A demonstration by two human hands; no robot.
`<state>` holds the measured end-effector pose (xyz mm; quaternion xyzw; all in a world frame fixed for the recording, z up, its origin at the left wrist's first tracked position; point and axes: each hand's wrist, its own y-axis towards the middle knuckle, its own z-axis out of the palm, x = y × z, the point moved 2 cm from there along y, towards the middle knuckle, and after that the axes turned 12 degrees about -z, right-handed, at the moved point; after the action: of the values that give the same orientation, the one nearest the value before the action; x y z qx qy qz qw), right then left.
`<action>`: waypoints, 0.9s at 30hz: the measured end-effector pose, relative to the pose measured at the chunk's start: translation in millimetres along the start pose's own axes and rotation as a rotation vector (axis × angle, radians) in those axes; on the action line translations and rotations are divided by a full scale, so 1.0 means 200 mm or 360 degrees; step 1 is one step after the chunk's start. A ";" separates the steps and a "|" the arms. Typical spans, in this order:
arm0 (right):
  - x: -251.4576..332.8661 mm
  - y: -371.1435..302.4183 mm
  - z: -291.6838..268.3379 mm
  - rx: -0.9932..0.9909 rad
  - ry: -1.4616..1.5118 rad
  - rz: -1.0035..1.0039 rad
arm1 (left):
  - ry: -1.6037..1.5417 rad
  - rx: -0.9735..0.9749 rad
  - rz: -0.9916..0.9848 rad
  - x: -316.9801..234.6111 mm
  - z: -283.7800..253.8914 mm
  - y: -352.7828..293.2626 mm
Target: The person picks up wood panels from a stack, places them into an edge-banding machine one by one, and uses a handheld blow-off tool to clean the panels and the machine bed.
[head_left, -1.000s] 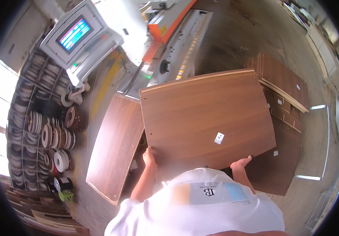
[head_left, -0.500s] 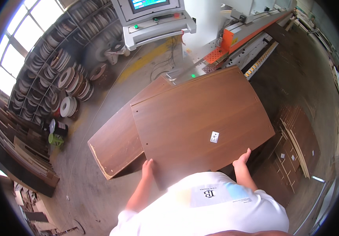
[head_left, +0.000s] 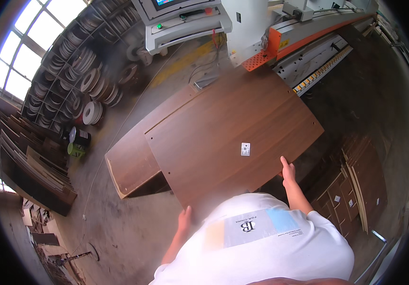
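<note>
A large brown wood-grain panel (head_left: 204, 137) lies tilted across the view in front of me, with a small white label (head_left: 245, 149) on its face and small dark holes near its ends. My left hand (head_left: 184, 218) grips its near left corner. At the near right edge, my right hand (head_left: 287, 172) holds on with the thumb on top and the other fingers hidden below. The panel's far edge reaches the orange perforated plate (head_left: 255, 61) of a grey and orange machine (head_left: 304, 35). Beneath its left side shows another brown panel surface (head_left: 131, 159) with a pale edge.
A grey control console (head_left: 188, 28) stands at the far middle. Racks of edge-banding rolls (head_left: 93, 80) line the far left, near a green stool (head_left: 75, 149). Leaning boards (head_left: 33, 166) stand at left. Stacked brown panels (head_left: 363, 180) lie to my right. A cable crosses the floor.
The panel has swung counterclockwise and moved forward, so its far edge now meets the machine's orange plate. Both hands stay on it. My view has shifted too.
</note>
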<state>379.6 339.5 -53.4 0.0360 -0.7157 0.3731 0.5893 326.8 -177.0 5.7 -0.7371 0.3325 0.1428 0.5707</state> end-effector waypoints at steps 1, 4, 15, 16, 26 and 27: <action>-0.01 0.03 -0.03 0.0033 -0.0021 -0.0002 | -0.0027 -0.0026 0.0020 0.01 0.04 -0.02; 0.08 0.06 -0.03 0.0066 -0.0021 -0.0089 | -0.0091 -0.0154 0.0040 0.02 0.13 -0.06; 0.07 0.41 -0.24 -0.0022 -0.0176 -0.0119 | -0.0314 -0.0284 -0.0106 -0.04 0.49 -0.06; 0.06 0.48 -0.26 -0.0070 -0.0156 -0.0260 | -0.0285 -0.0249 -0.0066 -0.07 0.53 -0.06; 0.26 0.74 -0.44 -0.0337 0.0103 -0.0466 | 0.0236 0.0055 0.0102 -0.21 0.86 0.03; 0.29 0.66 -0.40 -0.0296 0.0285 -0.0318 | 0.0275 0.0060 0.0110 -0.20 0.88 0.04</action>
<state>362.1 504.1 -65.1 0.0190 -0.6847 0.2463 0.6857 321.5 -0.4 -31.5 -0.7240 0.4082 0.0921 0.5484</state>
